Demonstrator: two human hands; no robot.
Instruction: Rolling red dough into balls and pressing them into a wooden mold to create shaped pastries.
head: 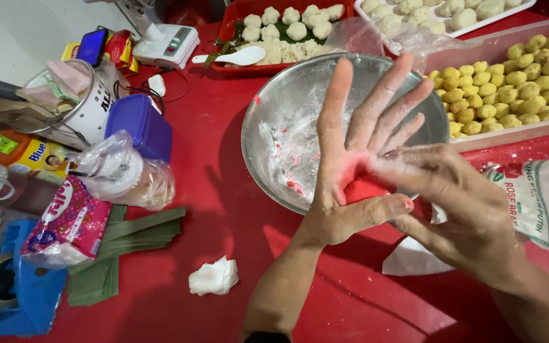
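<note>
My left hand [357,146] is held up flat, palm toward me, fingers spread and dusted with flour. A piece of red dough [365,189] lies on its palm. My right hand [459,203] reaches in from the right and presses its fingers onto the red dough. Both hands hover over the near rim of a steel bowl [281,127] smeared with white flour and red bits.
A clear tray of yellow balls [509,76] stands at right, trays of white dough balls [287,28] at the back. A white dough lump [213,277] and folded green leaves [128,241] lie on the red table. A flour bag [541,197], a blue tub [140,124], bags and a scale [169,41] crowd the edges.
</note>
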